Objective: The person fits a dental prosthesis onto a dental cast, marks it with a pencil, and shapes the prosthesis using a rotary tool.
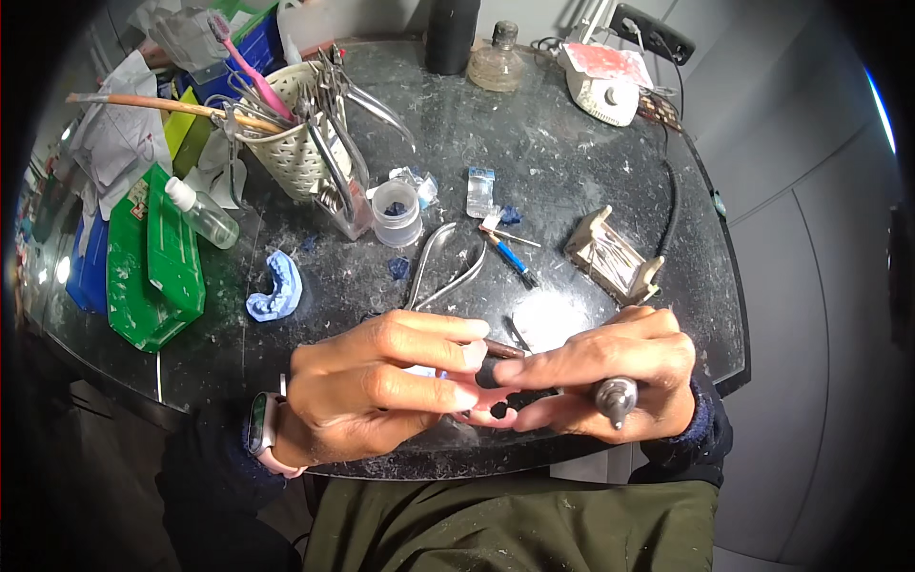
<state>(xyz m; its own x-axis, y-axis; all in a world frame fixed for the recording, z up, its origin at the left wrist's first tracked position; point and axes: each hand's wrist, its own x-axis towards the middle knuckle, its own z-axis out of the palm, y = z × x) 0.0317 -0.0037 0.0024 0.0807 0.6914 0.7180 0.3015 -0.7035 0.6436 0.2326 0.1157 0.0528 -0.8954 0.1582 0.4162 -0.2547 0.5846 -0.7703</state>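
Observation:
My left hand [381, 381], with a watch on its wrist, grips a small pink denture-like piece [488, 414] close to the table's front edge. The fingers hide much of that piece. From the right, my right hand [620, 372] closes round a grey metal handpiece [618, 398], whose tapered end sticks out below the fingers. A dark rounded tip [488, 372] lies between the two hands, by the left fingertips. Beyond the hands rest open-legged metal pliers [448, 272], a blue-handled brush [511, 255] and a bright white round thing [551, 319].
A blue dental arch cast [274, 289] lies left, near green trays [157, 262] and a spray bottle [203, 214]. A white basket [286, 157] holds tools. Behind the pliers stands a translucent cup [396, 217]. Right is a bur holder [613, 257]; a glass bottle [497, 62] stands at the back.

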